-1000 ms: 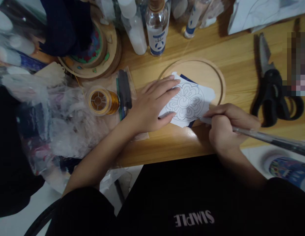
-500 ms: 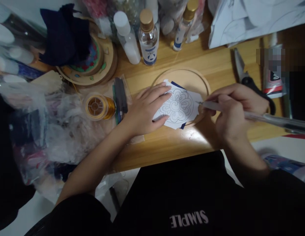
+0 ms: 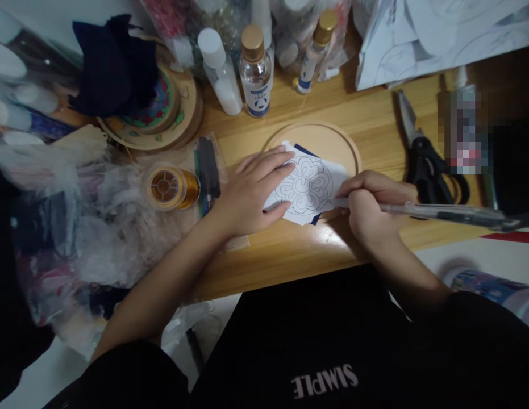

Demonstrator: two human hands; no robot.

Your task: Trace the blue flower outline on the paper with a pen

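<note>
We have the left hand (image 3: pixel 253 196) flat on white paper (image 3: pixel 305 187) with a line-drawn flower, fingers spread, thumb apart. The paper sits on a round wooden tray (image 3: pixel 326 135), over a dark blue piece (image 3: pixel 315 220) that pokes out at two edges. Right hand (image 3: pixel 370 210): thumb and fingers pinching a clear-barrelled pen (image 3: pixel 443 212), tip end at the right side of the flower (too small and blurred for us to call contact). Containers next: behind the tray we see a gold-capped bottle (image 3: pixel 256 82), upright, clear liquid inside, blue-and-white label; left of it, a white-capped bottle (image 3: pixel 224 76) with whitish contents low down. A slimmer gold-capped bottle (image 3: pixel 316 54) stands to the right; we can't read its fill. Further back, a clear bag (image 3: pixel 167 20) shows pinkish-red contents. Left of the hands, a spool (image 3: pixel 173 186) carries gold thread, beside dark pens (image 3: pixel 209 170) on flat clear plastic; crumpled clear bags (image 3: pixel 123 233) with pink and dark bits inside spread past that. We log black-handled scissors (image 3: pixel 428 165) beyond the right hand.
</note>
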